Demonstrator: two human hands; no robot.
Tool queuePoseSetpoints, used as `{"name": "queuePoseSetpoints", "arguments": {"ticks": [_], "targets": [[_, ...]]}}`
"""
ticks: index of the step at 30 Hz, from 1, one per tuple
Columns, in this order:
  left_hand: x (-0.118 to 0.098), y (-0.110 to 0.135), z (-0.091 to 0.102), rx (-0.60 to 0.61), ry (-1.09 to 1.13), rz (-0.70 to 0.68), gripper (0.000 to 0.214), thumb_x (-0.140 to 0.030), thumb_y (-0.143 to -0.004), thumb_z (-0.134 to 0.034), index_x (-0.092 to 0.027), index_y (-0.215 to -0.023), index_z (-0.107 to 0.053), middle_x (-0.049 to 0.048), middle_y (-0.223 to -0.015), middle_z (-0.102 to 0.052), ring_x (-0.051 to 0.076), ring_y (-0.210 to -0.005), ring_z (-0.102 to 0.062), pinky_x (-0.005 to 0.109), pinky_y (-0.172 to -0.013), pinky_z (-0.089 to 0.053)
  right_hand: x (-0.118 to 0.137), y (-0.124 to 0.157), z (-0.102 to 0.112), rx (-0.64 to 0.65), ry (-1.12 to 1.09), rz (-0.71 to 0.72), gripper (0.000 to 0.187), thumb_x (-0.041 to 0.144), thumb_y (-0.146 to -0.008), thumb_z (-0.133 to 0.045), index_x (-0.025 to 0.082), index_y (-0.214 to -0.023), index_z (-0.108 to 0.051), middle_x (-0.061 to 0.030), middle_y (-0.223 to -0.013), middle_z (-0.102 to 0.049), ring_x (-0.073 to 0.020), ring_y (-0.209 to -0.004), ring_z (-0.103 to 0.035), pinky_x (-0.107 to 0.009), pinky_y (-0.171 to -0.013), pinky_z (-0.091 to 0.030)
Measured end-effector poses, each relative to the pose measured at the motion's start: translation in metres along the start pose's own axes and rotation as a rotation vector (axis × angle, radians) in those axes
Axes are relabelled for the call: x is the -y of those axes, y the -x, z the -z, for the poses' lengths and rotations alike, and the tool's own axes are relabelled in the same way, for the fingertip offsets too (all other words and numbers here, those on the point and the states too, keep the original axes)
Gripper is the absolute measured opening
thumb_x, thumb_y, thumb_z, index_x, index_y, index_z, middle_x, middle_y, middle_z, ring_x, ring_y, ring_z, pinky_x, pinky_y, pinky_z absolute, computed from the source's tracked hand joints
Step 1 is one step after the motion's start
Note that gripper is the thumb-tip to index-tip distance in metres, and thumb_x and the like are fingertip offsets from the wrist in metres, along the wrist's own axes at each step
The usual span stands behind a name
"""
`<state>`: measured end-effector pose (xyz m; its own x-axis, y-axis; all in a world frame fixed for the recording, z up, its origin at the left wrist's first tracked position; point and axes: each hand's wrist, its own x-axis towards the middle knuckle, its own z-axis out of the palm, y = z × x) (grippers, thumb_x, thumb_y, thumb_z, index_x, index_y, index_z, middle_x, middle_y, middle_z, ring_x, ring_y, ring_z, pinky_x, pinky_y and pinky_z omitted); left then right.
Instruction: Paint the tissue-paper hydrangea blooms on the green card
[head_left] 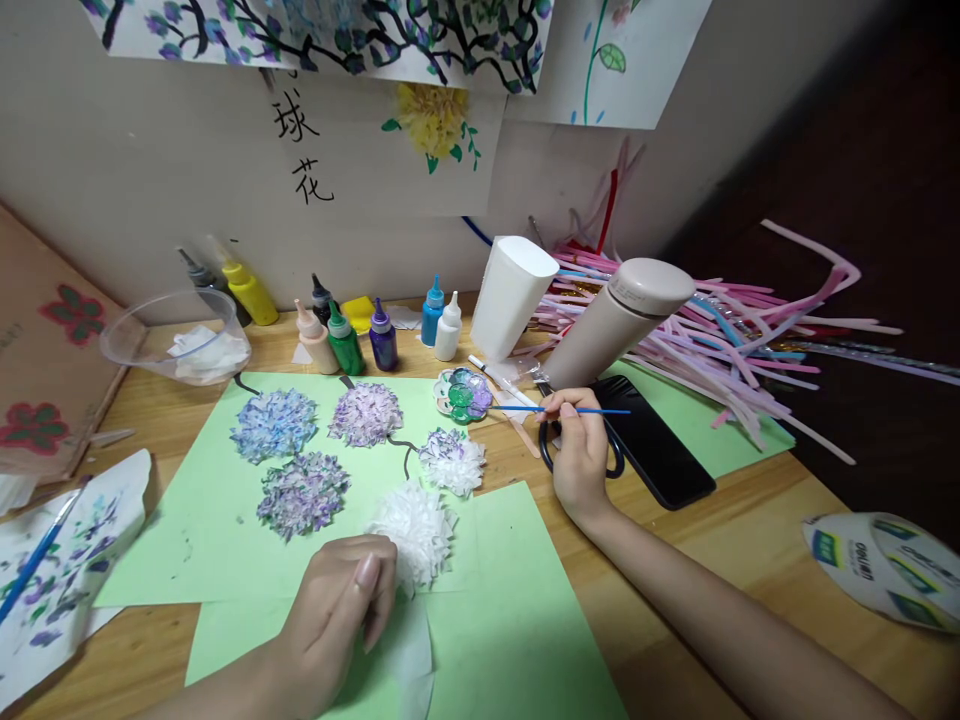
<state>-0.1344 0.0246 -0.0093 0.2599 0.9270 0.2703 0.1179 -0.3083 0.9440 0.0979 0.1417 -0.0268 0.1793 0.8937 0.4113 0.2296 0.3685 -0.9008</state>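
My right hand point(577, 455) pinches a thin blue paintbrush point(600, 411). Its tip points left and reaches the flower-shaped paint palette point(463, 394), which is smeared with green, purple and white. My left hand point(341, 600) is curled closed beside a white tissue-paper flower point(414, 535), against its left edge; what its fingers hold, if anything, is hidden. Another tissue flower point(451, 462) is white with purple on its upper part. Blue point(274, 425), light purple point(366, 413) and dark purple point(304, 495) tissue flowers lie on the green paper point(202, 540). Dark stems show beside some flowers.
Black-handled scissors point(616, 455) and a phone point(652, 440) lie by my right hand. Behind stand a white cup point(512, 298), a tilted tumbler point(619, 320), several paint bottles point(345, 338) and a clear bowl point(176, 335). A paint-stained tissue point(75, 560) carries another brush point(41, 550).
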Motion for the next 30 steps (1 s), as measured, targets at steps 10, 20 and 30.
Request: {"name": "queuePoseSetpoints", "arguments": {"ticks": [10,20,30], "targets": [[0.0004,-0.0002,0.0,-0.002,-0.002,0.006,0.055,-0.025,-0.1,-0.019,-0.017,-0.049,-0.039,-0.0009,-0.045,-0.041,0.011,-0.046,-0.038,0.024,-0.054,-0.035,0.0001,-0.0005,-0.0009,0.005,0.002,0.028,0.021,0.029,-0.093,-0.036,0.022,-0.079,-0.05,0.0016,-0.075,-0.05,-0.0133,-0.071,-0.05,-0.028,-0.07,-0.04],[-0.0004,0.0006,0.0009,0.013,-0.023,-0.017,0.055,-0.023,-0.099,-0.017,-0.017,-0.049,-0.039,-0.0005,-0.045,-0.041,0.011,-0.046,-0.038,0.024,-0.053,-0.035,0.0012,-0.0002,-0.0008,0.059,0.015,0.021,0.021,0.03,-0.093,-0.036,0.022,-0.079,-0.05,0.0013,-0.076,-0.05,-0.0137,-0.071,-0.05,-0.03,-0.071,-0.04],[-0.0005,-0.0014,0.0002,0.0,-0.013,-0.016,0.055,-0.024,-0.099,-0.018,-0.017,-0.049,-0.039,-0.0006,-0.045,-0.041,0.011,-0.045,-0.038,0.024,-0.053,-0.035,0.0021,0.0002,-0.0013,0.068,0.015,0.027,0.021,0.029,-0.093,-0.036,0.022,-0.077,-0.049,0.0017,-0.075,-0.05,-0.0135,-0.071,-0.05,-0.03,-0.072,-0.039]]}}
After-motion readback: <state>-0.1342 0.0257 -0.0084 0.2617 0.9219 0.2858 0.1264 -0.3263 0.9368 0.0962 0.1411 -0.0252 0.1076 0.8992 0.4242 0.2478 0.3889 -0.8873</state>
